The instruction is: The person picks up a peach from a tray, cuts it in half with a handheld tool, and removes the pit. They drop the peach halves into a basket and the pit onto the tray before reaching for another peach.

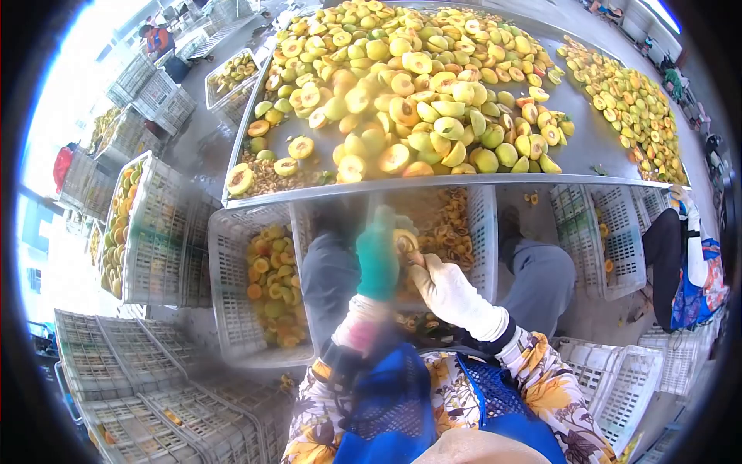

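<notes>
Over a crate between my knees, my left hand, in a green glove, is closed round a halved peach. The cut side faces up and shows a brown hollow. My right hand, in a white glove, is closed with its fingertips against that half. A short brownish piece shows at its fingers, but I cannot make out what it grips. Beneath the hands, the white crate contains brownish pits or scraps. Ahead, a metal table bears a large heap of halved peaches.
A crate of peach halves stands left of my legs. Stacked crates fill the lower left, with more crates at right. A second peach pile lies on the table's right side. Another person sits at the right edge.
</notes>
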Tool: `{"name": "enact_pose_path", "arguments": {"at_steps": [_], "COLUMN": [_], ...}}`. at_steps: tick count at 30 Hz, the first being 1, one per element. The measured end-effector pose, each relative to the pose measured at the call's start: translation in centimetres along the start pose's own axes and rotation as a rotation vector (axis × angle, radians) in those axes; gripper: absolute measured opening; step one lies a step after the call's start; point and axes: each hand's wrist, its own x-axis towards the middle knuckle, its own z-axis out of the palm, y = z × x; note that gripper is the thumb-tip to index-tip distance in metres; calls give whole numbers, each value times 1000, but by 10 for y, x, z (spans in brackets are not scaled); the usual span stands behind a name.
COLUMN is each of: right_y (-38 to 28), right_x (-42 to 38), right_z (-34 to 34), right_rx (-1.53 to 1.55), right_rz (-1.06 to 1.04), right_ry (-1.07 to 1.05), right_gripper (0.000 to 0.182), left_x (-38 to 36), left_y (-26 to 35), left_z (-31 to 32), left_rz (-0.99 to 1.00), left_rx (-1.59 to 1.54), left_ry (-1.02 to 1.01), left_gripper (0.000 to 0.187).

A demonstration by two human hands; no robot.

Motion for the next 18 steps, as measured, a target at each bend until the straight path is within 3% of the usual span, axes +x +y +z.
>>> {"name": "enact_pose_path", "arguments": {"at_steps": [5, 7, 10, 12, 13, 14, 15, 18], "right_y": [12, 5, 3, -1, 0, 1, 2, 2], "right_x": [4, 6, 9, 15, 18, 19, 20, 21], "right_z": [-6, -10, -11, -11, -11, -12, -13, -13], "right_rx": [162, 363, 573, 643, 585, 527, 469, 637], "right_rz": [72, 378, 635, 759, 693, 629, 566, 768], "right_ry": [-202, -359, -418, -372, -393, -411, -425, -478], "right_gripper": [32, 41, 43, 43, 43, 43, 43, 42], "left_x": [4, 10, 13, 5, 0, -7, -2, 8], "left_y": [2, 5, 1, -12, -14, -10, -14, -24], "left_z": [-7, -12, -19, -1, 6, 8, 5, -5], "left_rz": [-74, -152, -179, 47, 164, 209, 167, 26], "left_rx": [236, 315, 134, -68, -172, -66, -21, 98], "left_ry": [-63, -136, -206, 2, 107, 117, 90, 35], "left_gripper": [53, 54, 50, 40, 34, 30, 30, 32]}}
